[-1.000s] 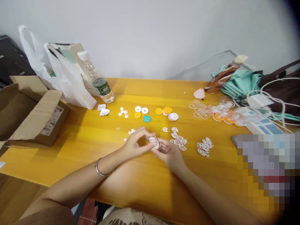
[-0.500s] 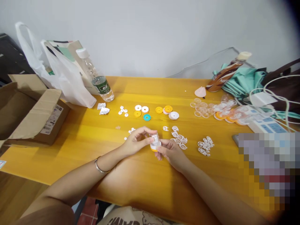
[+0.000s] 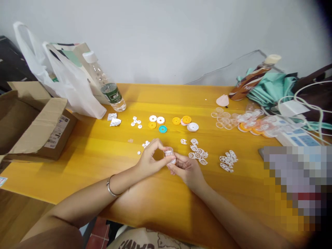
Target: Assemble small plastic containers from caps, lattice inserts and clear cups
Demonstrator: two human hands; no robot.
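Observation:
Both hands meet over the middle of the yellow wooden table (image 3: 85, 152). My left hand (image 3: 149, 159) pinches a small white round plastic piece (image 3: 169, 156) with thumb and forefinger. My right hand (image 3: 187, 169) cups and grips the same piece from below. A silver bangle (image 3: 111, 188) sits on my left wrist. White lattice-shaped plastic parts (image 3: 197, 152) lie just right of the hands, and another small heap of lattice parts (image 3: 227, 161) lies farther right. Behind the hands is a row of white, yellow and teal discs (image 3: 163, 129).
An open cardboard box (image 3: 31, 121) stands at the left edge. A white plastic bag (image 3: 70, 83) and a water bottle (image 3: 109, 86) stand behind it. Clear rings and orange caps (image 3: 243, 121), a brown bottle (image 3: 249, 81), teal cloth, a power strip (image 3: 295, 136) and cables crowd the right.
The small piece was tipped up half a second ago, showing an orange underside; now it is back low between both hands. The view shifted slightly.

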